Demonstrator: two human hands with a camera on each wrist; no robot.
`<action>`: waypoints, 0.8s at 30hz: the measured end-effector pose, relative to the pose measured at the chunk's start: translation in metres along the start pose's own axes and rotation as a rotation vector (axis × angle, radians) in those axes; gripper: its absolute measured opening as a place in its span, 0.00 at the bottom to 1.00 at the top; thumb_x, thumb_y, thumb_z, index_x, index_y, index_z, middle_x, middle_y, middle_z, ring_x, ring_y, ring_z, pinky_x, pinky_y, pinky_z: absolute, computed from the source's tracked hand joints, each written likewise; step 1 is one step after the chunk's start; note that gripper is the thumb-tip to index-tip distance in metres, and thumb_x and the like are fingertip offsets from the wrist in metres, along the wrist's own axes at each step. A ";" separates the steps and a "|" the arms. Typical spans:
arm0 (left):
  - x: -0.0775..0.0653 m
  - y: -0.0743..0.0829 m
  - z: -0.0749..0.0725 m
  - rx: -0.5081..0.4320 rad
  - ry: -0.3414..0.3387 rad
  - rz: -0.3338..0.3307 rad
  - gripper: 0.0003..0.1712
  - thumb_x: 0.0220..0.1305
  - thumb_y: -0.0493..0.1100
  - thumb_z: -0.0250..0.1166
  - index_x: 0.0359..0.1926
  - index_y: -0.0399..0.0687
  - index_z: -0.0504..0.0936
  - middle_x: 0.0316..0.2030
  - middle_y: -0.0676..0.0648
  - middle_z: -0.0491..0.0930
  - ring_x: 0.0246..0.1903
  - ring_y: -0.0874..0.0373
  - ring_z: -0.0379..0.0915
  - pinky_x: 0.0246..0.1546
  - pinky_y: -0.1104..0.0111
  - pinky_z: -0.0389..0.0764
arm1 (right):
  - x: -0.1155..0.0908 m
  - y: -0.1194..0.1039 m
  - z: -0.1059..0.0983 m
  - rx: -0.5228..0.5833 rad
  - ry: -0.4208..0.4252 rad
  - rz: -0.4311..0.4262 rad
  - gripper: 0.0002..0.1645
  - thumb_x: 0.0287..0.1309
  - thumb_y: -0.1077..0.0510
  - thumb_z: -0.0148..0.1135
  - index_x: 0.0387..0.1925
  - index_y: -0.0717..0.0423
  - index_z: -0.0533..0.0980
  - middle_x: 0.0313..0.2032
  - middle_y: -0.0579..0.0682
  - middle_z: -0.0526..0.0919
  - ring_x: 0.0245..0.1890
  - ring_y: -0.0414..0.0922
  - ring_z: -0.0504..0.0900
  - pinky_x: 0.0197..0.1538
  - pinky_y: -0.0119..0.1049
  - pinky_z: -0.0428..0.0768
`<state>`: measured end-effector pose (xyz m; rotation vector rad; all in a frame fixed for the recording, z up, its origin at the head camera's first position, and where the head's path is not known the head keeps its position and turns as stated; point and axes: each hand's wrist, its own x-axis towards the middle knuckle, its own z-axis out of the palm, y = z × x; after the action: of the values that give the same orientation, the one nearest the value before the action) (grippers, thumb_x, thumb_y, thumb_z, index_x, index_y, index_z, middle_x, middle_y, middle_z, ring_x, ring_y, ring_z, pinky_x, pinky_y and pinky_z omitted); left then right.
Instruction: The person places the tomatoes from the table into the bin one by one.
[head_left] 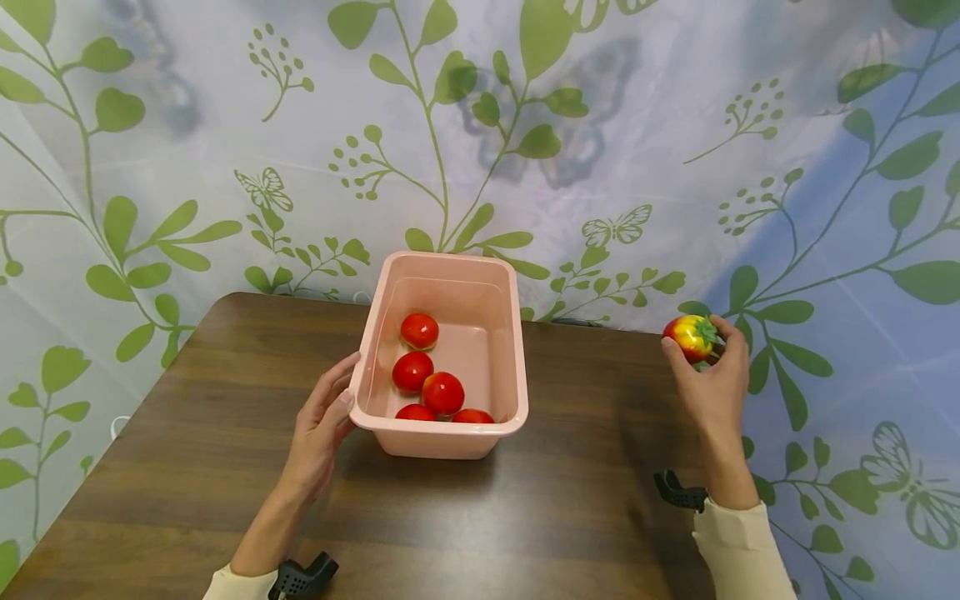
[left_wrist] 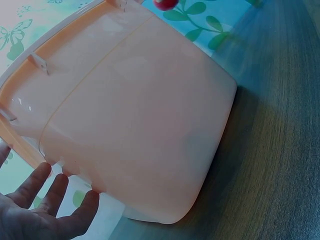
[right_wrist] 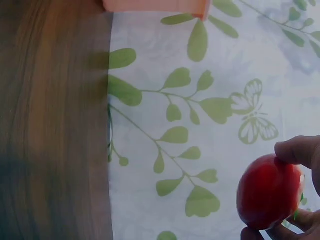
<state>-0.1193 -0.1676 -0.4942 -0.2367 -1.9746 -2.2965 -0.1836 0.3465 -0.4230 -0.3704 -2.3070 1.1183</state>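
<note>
My left hand touches the left side of a pink plastic bin, its thumb by the rim. In the left wrist view, the fingertips meet the bin's outer wall below the rim. Inside the bin, several red tomatoes lie toward the left and near side; the near wall partly hides two. Far to the right, my right hand holds another tomato, red and yellow with a green leafy top, between thumb and fingers. Its smooth red side faces the right wrist view.
The bin stands on a dark brown wooden table. Behind the table hangs a pale cloth printed with green leaves and butterflies. Black straps with mounts sit at both wrists.
</note>
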 end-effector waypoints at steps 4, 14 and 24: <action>0.000 0.000 0.000 0.001 -0.004 0.002 0.29 0.86 0.39 0.48 0.83 0.49 0.63 0.74 0.45 0.72 0.68 0.59 0.76 0.61 0.69 0.85 | 0.000 -0.003 0.000 0.006 -0.008 -0.004 0.46 0.66 0.45 0.73 0.80 0.45 0.63 0.73 0.55 0.71 0.67 0.54 0.75 0.62 0.30 0.75; 0.000 -0.001 0.000 -0.001 -0.006 0.001 0.29 0.86 0.39 0.48 0.83 0.50 0.63 0.74 0.46 0.72 0.69 0.55 0.75 0.61 0.70 0.85 | -0.004 -0.015 0.008 0.034 -0.054 -0.076 0.46 0.66 0.47 0.74 0.79 0.48 0.64 0.70 0.57 0.73 0.63 0.53 0.75 0.57 0.21 0.72; -0.001 0.001 0.000 0.000 0.002 0.002 0.29 0.86 0.39 0.49 0.83 0.49 0.63 0.74 0.47 0.72 0.68 0.61 0.76 0.61 0.70 0.85 | -0.015 -0.041 0.029 0.093 -0.112 -0.181 0.45 0.64 0.49 0.76 0.77 0.53 0.67 0.69 0.56 0.73 0.61 0.51 0.77 0.55 0.16 0.71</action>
<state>-0.1182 -0.1678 -0.4939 -0.2358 -1.9724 -2.2952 -0.1883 0.2959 -0.4108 -0.0634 -2.3212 1.1754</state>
